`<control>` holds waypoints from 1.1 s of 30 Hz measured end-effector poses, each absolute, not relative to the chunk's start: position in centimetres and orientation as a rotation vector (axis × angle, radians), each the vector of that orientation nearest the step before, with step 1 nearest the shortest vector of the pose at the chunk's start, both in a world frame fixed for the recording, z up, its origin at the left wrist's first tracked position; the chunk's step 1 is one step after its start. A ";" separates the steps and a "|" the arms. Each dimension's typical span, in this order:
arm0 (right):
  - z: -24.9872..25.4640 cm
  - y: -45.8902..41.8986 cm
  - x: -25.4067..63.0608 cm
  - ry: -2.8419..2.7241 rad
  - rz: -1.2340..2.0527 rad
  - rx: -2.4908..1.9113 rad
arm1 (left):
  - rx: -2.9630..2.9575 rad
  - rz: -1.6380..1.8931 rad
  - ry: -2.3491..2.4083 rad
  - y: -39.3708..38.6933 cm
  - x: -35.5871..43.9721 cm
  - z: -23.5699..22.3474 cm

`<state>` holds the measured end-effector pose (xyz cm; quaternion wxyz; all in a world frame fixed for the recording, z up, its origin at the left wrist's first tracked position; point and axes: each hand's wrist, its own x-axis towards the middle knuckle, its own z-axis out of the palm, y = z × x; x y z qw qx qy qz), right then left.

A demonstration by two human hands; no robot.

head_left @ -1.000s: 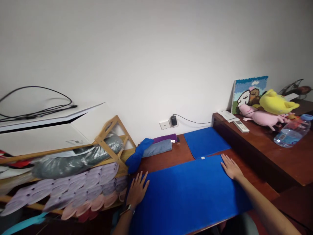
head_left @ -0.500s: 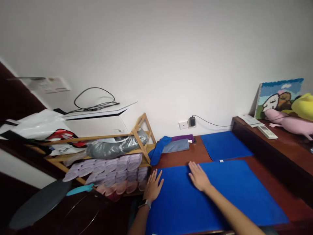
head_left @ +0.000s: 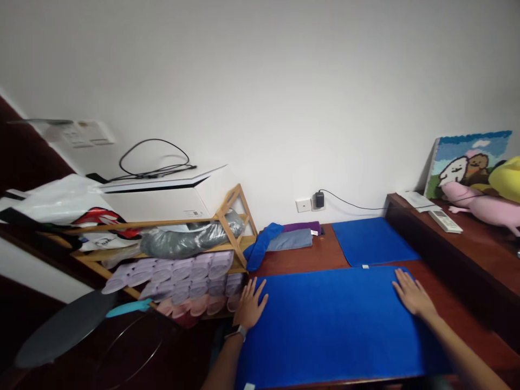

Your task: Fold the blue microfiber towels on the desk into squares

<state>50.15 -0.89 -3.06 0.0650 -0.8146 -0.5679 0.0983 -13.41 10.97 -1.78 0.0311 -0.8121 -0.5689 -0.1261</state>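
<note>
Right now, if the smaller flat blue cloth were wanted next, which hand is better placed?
Probably the right hand: it rests at the far right corner of the large blue cloth, close to the smaller blue cloth. The left hand is at the opposite edge, nearer the bunched blue cloth.

I see a wooden rack (head_left: 230, 237), a white box (head_left: 158, 204) atop it, lilac slippers (head_left: 174, 272) lower down on it, a pink plush toy (head_left: 483, 206) well to its right.

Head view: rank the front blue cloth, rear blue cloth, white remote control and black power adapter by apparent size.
1. Front blue cloth
2. Rear blue cloth
3. White remote control
4. Black power adapter
</note>
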 end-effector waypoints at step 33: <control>-0.3 1.4 57.0 -0.885 0.508 -2.369 | -3.110 -0.359 -0.857 -3.8 19.7 4.7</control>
